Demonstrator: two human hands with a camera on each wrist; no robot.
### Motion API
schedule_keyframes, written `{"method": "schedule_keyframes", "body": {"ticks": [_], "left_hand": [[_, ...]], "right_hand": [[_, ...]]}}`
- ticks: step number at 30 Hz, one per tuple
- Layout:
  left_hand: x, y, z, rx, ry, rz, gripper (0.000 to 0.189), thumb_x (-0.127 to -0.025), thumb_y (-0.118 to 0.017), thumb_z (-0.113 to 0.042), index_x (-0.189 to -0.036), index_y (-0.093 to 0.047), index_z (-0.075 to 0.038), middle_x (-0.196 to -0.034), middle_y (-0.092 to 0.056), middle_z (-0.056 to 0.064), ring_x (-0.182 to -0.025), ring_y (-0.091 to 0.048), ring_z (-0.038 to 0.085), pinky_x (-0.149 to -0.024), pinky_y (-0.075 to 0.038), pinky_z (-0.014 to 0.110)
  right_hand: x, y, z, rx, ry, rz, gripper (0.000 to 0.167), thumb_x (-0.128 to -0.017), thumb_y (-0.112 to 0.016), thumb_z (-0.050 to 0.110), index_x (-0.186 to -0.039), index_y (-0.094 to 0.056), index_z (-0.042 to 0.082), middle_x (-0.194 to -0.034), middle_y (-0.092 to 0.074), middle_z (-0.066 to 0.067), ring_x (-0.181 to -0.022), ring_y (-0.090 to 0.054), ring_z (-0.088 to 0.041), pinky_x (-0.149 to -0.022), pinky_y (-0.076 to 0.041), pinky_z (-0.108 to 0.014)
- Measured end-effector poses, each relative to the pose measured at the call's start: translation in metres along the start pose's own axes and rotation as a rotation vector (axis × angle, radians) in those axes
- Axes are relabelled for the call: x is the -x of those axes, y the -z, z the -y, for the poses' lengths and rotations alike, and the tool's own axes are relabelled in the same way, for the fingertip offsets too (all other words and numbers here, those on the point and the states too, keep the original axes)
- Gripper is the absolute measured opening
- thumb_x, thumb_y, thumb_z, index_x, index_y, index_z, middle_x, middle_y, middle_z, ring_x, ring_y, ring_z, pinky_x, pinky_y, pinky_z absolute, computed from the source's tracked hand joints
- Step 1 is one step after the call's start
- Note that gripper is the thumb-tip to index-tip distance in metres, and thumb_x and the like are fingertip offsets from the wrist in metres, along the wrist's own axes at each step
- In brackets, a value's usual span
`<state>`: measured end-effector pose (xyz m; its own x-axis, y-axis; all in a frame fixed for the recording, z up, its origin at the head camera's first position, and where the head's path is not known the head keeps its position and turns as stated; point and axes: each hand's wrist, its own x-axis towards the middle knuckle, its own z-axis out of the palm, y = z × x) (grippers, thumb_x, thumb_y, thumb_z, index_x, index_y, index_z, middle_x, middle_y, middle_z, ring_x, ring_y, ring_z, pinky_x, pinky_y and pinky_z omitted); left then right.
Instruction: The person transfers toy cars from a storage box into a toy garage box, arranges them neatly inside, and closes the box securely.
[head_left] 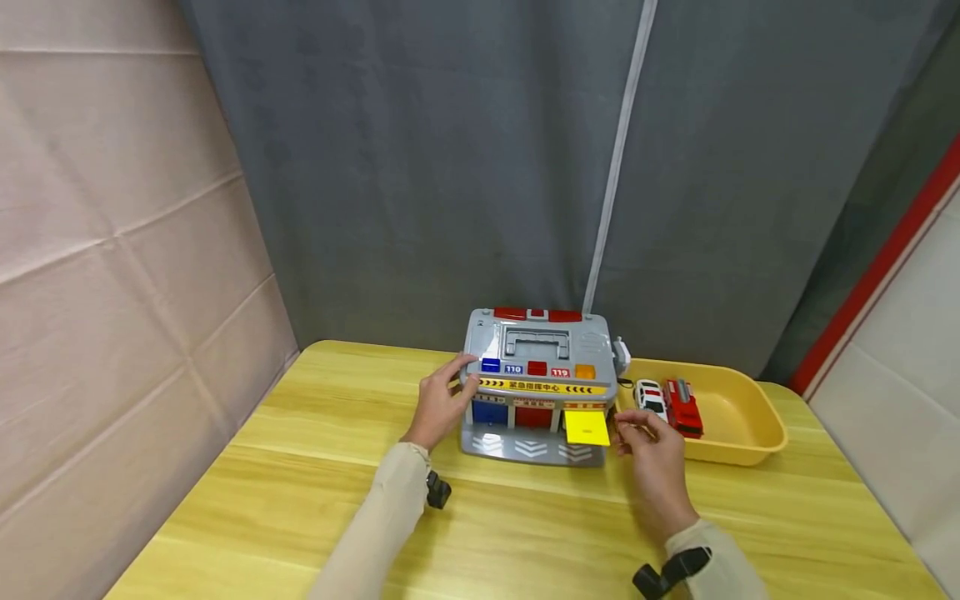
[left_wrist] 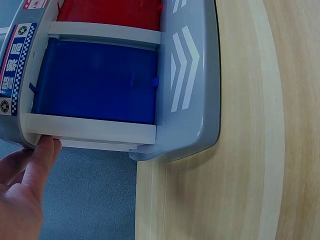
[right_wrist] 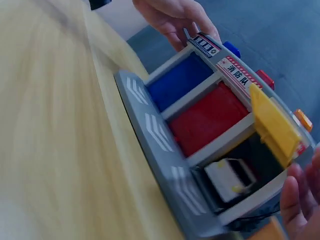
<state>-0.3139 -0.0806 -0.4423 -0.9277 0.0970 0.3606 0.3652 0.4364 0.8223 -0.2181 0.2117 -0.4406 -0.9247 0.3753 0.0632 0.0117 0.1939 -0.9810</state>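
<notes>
A grey toy emergency station point(head_left: 531, 342) stands on the table, with a blue door point(left_wrist: 97, 82) and a red door point(right_wrist: 210, 120) closed. Its yellow door point(head_left: 587, 427) is swung up and outward. Inside that third bay sits a white toy car point(right_wrist: 227, 180). My left hand point(head_left: 441, 404) rests against the station's left end, fingers extended to its side wall and front corner. At the right end, my right hand point(head_left: 651, 446) is beside the raised yellow door, its fingertips close to the door's edge, with nothing visible between them.
A yellow tray point(head_left: 742, 417) stands right of the station, holding a white toy car point(head_left: 650, 398) and a red toy fire truck point(head_left: 682, 408). A white piece point(head_left: 621, 356) projects from the station's right side. A grey curtain point(head_left: 435, 183) hangs behind the table point(head_left: 510, 533).
</notes>
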Motion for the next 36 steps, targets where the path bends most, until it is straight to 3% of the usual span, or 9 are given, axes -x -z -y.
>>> {"method": "schedule_keyframes", "body": {"ticks": [3,5,8,10,13,15,21,36], "left_hand": [[-0.001,-0.001,0.001,-0.007,-0.002,0.000,0.033,-0.098,-0.062,-0.027,-0.129,-0.066,-0.018,-0.152,-0.051,0.015,-0.131,-0.059,0.037,-0.097,-0.059,0.046],[-0.001,-0.002,0.001,-0.005,-0.001,-0.001,0.033,-0.098,-0.062,-0.027,-0.129,-0.066,-0.017,-0.152,-0.051,0.016,-0.131,-0.059,0.037,-0.097,-0.059,0.047],[-0.001,-0.002,0.001,0.003,0.001,0.000,0.033,-0.098,-0.062,-0.027,-0.130,-0.066,-0.017,-0.153,-0.050,0.016,-0.131,-0.059,0.037,-0.098,-0.059,0.047],[-0.001,-0.002,0.000,0.011,0.002,-0.002,0.033,-0.098,-0.062,-0.028,-0.130,-0.066,-0.018,-0.153,-0.051,0.015,-0.131,-0.059,0.036,-0.098,-0.059,0.047],[-0.001,-0.001,0.001,0.017,-0.002,-0.005,0.033,-0.098,-0.062,-0.028,-0.129,-0.066,-0.018,-0.152,-0.052,0.014,-0.130,-0.060,0.036,-0.098,-0.059,0.046],[-0.001,-0.001,0.001,0.017,-0.004,-0.008,0.032,-0.098,-0.062,-0.028,-0.129,-0.066,-0.018,-0.152,-0.052,0.014,-0.130,-0.060,0.035,-0.098,-0.059,0.046],[-0.002,0.001,-0.001,0.021,-0.013,-0.011,0.032,-0.098,-0.063,-0.027,-0.128,-0.066,-0.017,-0.151,-0.052,0.015,-0.129,-0.061,0.036,-0.097,-0.060,0.045],[-0.001,-0.001,0.000,0.019,0.003,-0.003,0.033,-0.098,-0.062,-0.028,-0.130,-0.066,-0.018,-0.151,-0.053,0.013,-0.130,-0.060,0.034,-0.099,-0.059,0.045]], "right_hand": [[-0.006,0.002,0.005,0.165,0.210,-0.037,0.027,-0.092,-0.066,-0.001,-0.119,-0.065,0.000,-0.114,-0.062,-0.014,-0.090,-0.059,-0.007,-0.069,-0.053,-0.011],[-0.011,0.004,0.009,0.298,0.347,-0.027,0.041,-0.086,-0.072,-0.002,-0.126,-0.062,0.002,-0.127,-0.057,-0.015,-0.105,-0.057,-0.016,-0.075,-0.055,-0.016],[-0.022,0.007,0.014,0.460,0.502,0.058,0.067,-0.080,-0.078,-0.002,-0.141,-0.053,0.005,-0.146,-0.046,-0.020,-0.124,-0.050,-0.034,-0.091,-0.059,-0.041],[-0.030,0.008,0.017,0.555,0.545,0.145,0.080,-0.078,-0.080,0.001,-0.149,-0.044,0.008,-0.154,-0.040,-0.021,-0.134,-0.044,-0.041,-0.103,-0.052,-0.059],[-0.040,0.007,0.017,0.667,0.558,0.246,0.092,-0.077,-0.084,0.006,-0.155,-0.035,0.011,-0.159,-0.035,-0.020,-0.140,-0.039,-0.043,-0.113,-0.041,-0.067],[-0.045,0.006,0.015,0.728,0.563,0.273,0.096,-0.075,-0.086,0.009,-0.156,-0.034,0.012,-0.159,-0.034,-0.019,-0.140,-0.040,-0.043,-0.114,-0.040,-0.065],[-0.049,0.001,0.011,0.848,0.607,0.245,0.101,-0.072,-0.089,0.012,-0.157,-0.034,0.017,-0.158,-0.033,-0.016,-0.136,-0.044,-0.042,-0.107,-0.050,-0.062],[-0.049,-0.007,-0.001,0.875,0.606,0.206,0.096,-0.074,-0.088,0.011,-0.154,-0.035,0.012,-0.158,-0.029,-0.017,-0.141,-0.036,-0.040,-0.115,-0.041,-0.063]]}}
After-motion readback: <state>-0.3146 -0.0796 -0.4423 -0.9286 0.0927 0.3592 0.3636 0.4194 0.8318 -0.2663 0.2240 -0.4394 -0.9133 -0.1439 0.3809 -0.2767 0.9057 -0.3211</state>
